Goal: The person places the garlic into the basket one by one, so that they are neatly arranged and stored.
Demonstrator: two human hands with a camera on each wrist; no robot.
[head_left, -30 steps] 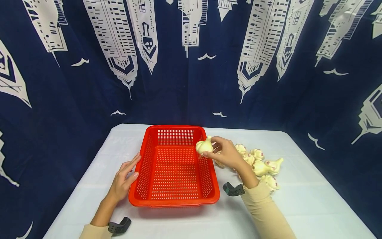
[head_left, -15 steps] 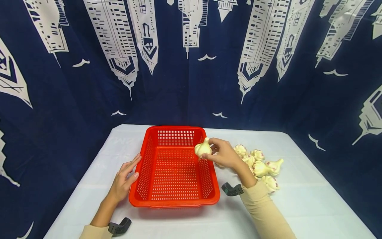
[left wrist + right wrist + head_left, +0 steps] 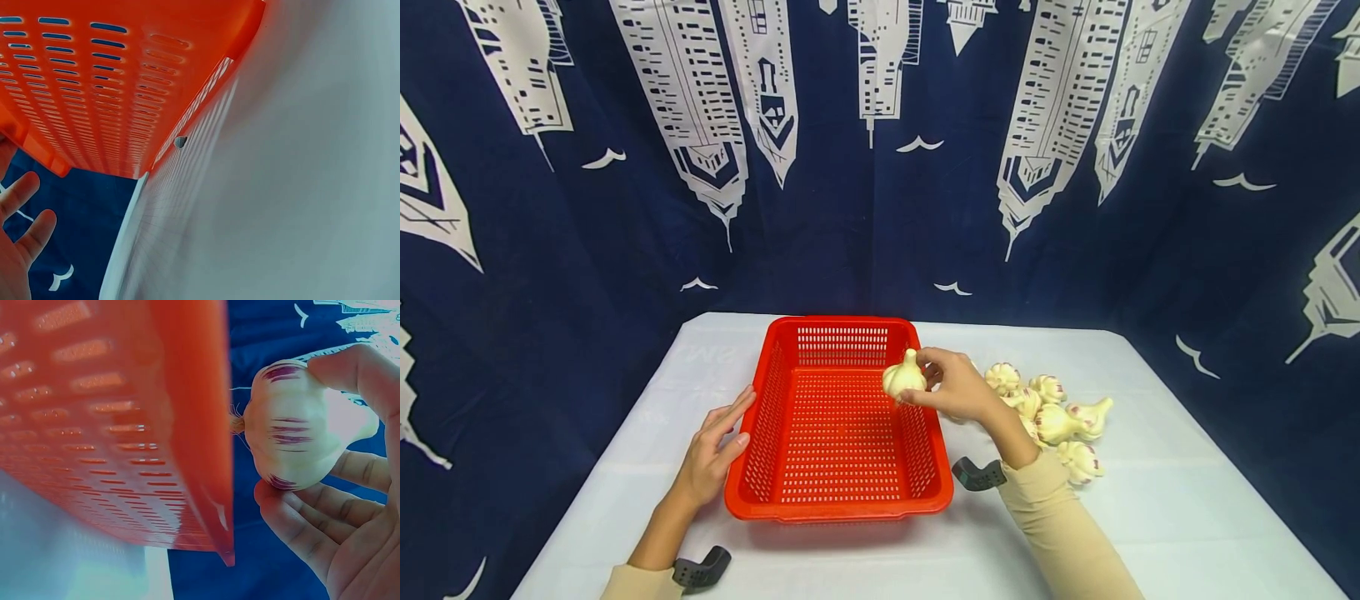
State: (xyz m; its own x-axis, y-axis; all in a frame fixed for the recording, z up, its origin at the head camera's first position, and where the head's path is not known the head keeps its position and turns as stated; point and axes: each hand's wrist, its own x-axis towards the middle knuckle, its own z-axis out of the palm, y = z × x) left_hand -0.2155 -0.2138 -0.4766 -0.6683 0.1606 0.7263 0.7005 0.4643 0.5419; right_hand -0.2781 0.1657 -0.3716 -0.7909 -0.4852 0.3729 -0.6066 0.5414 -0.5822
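Lays the left-hand grip [image 3: 706, 458], fingers straight and thumb apart, against the left rim of a red perforated plastic basket [image 3: 838, 510] on the white-covered worktop [image 3: 820, 568]. Pinches a purple-streaked garlic bulb [image 3: 902, 380], stem up, between thumb and fingers of the right-hand grip [image 3: 957, 388], over the basket's right side. Has more garlic bulbs [image 3: 1055, 424] clustered right of the basket, before a navy curtain [image 3: 850, 221] printed with an upside-down white skyline.
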